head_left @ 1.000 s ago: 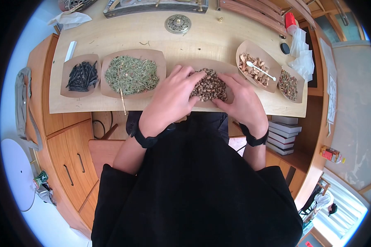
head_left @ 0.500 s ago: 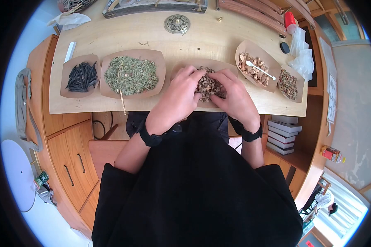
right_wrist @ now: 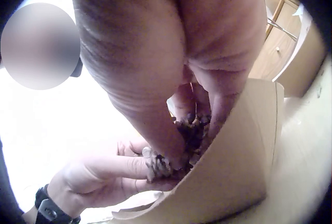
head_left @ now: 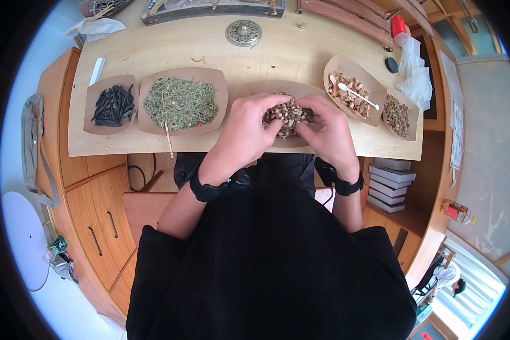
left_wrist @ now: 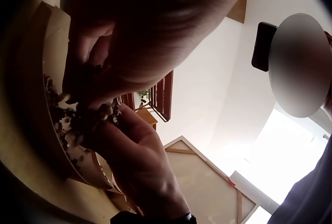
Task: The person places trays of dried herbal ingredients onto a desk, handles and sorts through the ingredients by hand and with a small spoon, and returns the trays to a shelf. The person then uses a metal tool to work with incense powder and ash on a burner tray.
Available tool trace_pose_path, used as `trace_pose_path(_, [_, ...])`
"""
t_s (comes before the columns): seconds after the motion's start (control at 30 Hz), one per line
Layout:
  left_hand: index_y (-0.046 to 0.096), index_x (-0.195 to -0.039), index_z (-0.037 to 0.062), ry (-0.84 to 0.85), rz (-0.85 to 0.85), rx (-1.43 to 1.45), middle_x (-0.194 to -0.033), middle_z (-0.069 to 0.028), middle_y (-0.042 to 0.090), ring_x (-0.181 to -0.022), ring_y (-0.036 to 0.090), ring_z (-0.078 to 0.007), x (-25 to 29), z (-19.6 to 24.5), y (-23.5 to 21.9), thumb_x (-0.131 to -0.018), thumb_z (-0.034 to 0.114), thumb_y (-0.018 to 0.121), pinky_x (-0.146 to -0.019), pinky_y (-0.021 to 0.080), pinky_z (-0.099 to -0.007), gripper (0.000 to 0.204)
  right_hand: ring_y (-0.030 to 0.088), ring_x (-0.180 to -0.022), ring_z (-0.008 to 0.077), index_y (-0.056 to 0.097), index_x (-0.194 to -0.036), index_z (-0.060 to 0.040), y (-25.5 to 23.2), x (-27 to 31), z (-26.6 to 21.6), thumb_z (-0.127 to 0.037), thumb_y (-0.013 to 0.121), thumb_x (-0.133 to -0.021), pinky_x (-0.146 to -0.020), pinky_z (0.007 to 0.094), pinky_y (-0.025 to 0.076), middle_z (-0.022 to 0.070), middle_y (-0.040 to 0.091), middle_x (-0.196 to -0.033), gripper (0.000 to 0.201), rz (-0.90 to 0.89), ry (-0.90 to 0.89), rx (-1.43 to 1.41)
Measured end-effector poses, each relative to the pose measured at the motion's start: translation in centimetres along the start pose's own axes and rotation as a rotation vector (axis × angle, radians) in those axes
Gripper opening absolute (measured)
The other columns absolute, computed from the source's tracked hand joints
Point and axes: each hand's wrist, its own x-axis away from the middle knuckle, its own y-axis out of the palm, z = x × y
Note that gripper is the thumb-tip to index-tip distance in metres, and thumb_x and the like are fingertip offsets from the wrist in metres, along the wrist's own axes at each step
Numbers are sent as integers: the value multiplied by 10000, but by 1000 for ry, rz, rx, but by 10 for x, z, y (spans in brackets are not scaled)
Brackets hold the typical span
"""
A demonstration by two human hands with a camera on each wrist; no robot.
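In the head view, both hands are over the brown paper tray (head_left: 289,87) at the table's near edge. My left hand (head_left: 245,129) and my right hand (head_left: 331,131) curl in from either side, thumbs toward me, and hold a heap of small brown dried herb pieces (head_left: 290,115) between them. More of these pieces (left_wrist: 65,125) lie in the tray in the left wrist view, below the fingers. The right wrist view has the dried pieces (right_wrist: 161,167) bunched between the two hands' fingers, close above the tray wall (right_wrist: 233,151).
Left of the hands stand a tray of green dried herb (head_left: 181,102), with a thin stick across it, and a tray of black strips (head_left: 113,106). To the right are pale chips (head_left: 351,93) with a white spoon (head_left: 361,98), and a mixed-herb tray (head_left: 395,116). Behind sits a round pierced metal lid (head_left: 243,33).
The hands first drew closer together over the tray, then gathered the brown pieces into a heap between curled fingers. The other trays have stayed in place.
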Motion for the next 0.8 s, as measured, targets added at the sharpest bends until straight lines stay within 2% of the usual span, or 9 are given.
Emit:
trace_pose_path(0.03, [709,-1248,10,0,0,0,-1137,-172,753,-974,751,-250,0,-1,0,-845,-79,691,-867,611,-341,412,722,-897,237,684,-1175,13,-1,0,0,59,710,-827,-781,330,591,128,690,-1056,352,0,-16,7])
trace_pose_path(0.1, [715,-1248,3,-22,-2,71,-1135,-154,766,-946,742,-169,0,-2,2,-888,-59,700,-837,606,-317,366,724,-904,222,685,-1178,15,-2,1,-1,62,703,-840,-782,320,595,121,691,-1054,341,0,-32,14])
trace_pose_path(0.2, [713,-1251,-14,-32,-5,32,-1128,-143,771,-927,725,-126,0,2,0,-916,-45,709,-827,605,-300,337,722,-889,213,688,-1186,13,-3,0,-5,51,699,-869,-789,314,597,119,694,-1066,319,-1,-9,-15])
trace_pose_path(0.43, [717,-1239,-25,-20,18,72,-1112,-132,774,-936,726,-134,-1,-1,2,-926,-20,733,-827,601,-289,314,713,-861,198,696,-1183,2,-2,0,-3,16,722,-895,-765,310,584,112,697,-1041,290,21,-16,-47])
trace_pose_path(0.5, [719,-1235,-23,44,47,107,-1109,-135,774,-946,725,-133,-1,-4,4,-922,-27,730,-828,600,-298,313,711,-854,198,701,-1175,-2,-3,-1,-1,13,728,-891,-749,308,577,109,699,-1026,285,22,-25,-18])
trace_pose_path(0.57, [722,-1229,-22,33,35,84,-1105,-138,775,-950,727,-136,-1,-2,1,-921,-30,728,-832,600,-302,308,707,-836,201,709,-1149,-8,-4,-2,1,3,738,-886,-710,304,557,105,702,-996,266,28,-93,54])
trace_pose_path(0.8, [739,-1190,-19,-5,19,48,-1085,-147,777,-944,745,-160,0,1,-3,-913,-37,722,-826,598,-312,278,694,-803,202,722,-1091,-7,-5,0,0,-10,748,-884,-668,304,543,105,710,-972,208,22,-47,44])
